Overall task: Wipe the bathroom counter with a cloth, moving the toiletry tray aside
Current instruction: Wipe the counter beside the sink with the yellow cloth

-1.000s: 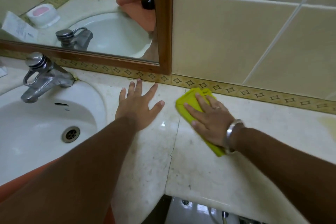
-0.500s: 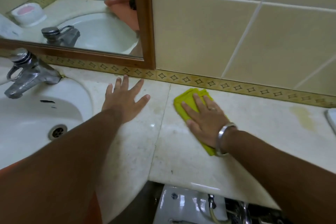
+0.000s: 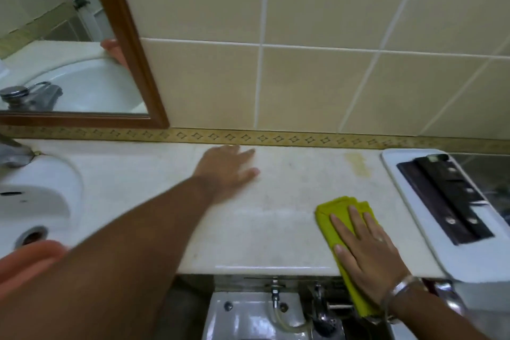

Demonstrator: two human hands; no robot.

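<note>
My right hand (image 3: pixel 367 251) presses flat on a folded yellow-green cloth (image 3: pixel 331 218) at the front edge of the pale marble counter (image 3: pixel 276 223); part of the cloth hangs over the edge. My left hand (image 3: pixel 229 168) rests flat and spread on the counter near the back wall, holding nothing. A white toiletry tray (image 3: pixel 452 257) with a dark box on it lies at the counter's right end, just right of the cloth. A wet streak shines to the left of the cloth.
A white sink (image 3: pixel 36 193) with a chrome tap (image 3: pixel 13 154) is at the left. A wood-framed mirror (image 3: pixel 132 58) hangs above it. A yellowish stain (image 3: pixel 357 164) marks the counter near the back. A toilet tank and pipes (image 3: pixel 276 309) sit below the counter edge.
My right hand has slid the cloth to the right and toward the front edge. My left hand moved right along the counter. The view has swung right, bringing the tray into sight.
</note>
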